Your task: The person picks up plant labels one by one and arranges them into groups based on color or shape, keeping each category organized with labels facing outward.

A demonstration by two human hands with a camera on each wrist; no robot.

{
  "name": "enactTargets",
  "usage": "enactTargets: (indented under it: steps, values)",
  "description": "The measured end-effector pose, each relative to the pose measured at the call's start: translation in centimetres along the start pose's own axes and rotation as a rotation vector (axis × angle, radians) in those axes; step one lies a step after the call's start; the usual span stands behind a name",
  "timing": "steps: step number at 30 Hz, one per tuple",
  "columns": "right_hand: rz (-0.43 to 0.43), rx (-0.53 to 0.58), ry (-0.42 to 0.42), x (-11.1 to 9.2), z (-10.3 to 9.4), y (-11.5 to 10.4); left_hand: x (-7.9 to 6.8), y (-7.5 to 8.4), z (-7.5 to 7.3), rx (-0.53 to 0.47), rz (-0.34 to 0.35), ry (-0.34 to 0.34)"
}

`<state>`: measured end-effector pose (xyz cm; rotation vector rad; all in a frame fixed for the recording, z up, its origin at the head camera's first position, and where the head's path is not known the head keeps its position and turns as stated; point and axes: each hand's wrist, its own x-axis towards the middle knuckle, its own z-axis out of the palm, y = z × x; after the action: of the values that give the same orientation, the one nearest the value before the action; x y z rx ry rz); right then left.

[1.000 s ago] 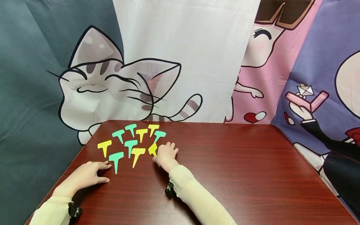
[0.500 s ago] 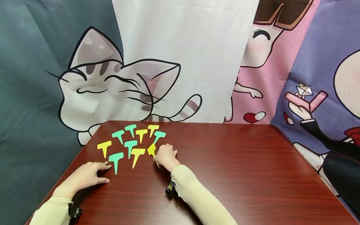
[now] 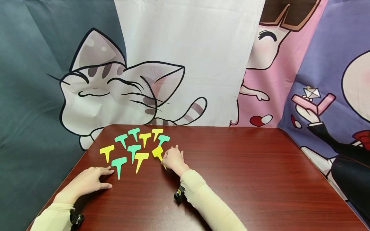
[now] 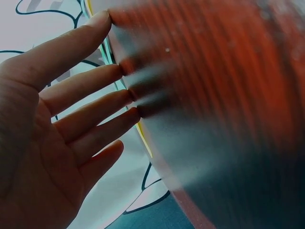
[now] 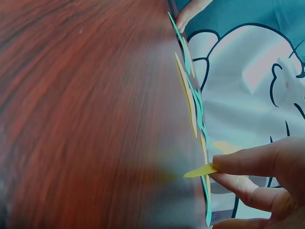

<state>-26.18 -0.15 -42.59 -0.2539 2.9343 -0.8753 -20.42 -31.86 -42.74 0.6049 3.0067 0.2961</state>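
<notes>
My right hand (image 3: 174, 159) pinches a yellow T-shaped plant label (image 3: 157, 151) between thumb and finger. In the right wrist view the pinched label (image 5: 200, 171) is lifted off the table, its pointed end jutting past the fingertips. My left hand (image 3: 88, 181) rests its fingertips on the table at the left, holding nothing. In the left wrist view that hand (image 4: 71, 124) has its fingers nearly straight and spread. The closest thing to it is a green plant label (image 3: 119, 163), just beyond its fingertips. A yellow label (image 3: 142, 157) lies left of my right hand.
Several more labels lie flat on the brown table (image 3: 245, 179), among them a green one (image 3: 134, 148), a yellow one (image 3: 107, 149) and a green one (image 3: 163, 138) beyond my right hand. A cartoon-printed cloth (image 3: 188, 48) hangs behind the table's far edge.
My right hand has shifted slightly right, and the yellow label in its fingers has turned, with its stem now slanting toward the lower right. The left hand stays in place.
</notes>
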Motion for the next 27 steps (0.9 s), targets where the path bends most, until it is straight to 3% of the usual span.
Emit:
enactTargets:
  steps: [27]
  values:
    - [-0.012, 0.069, 0.140, 0.5, -3.1, 5.6, -0.2, 0.1, 0.0, -0.025, -0.011, -0.026]
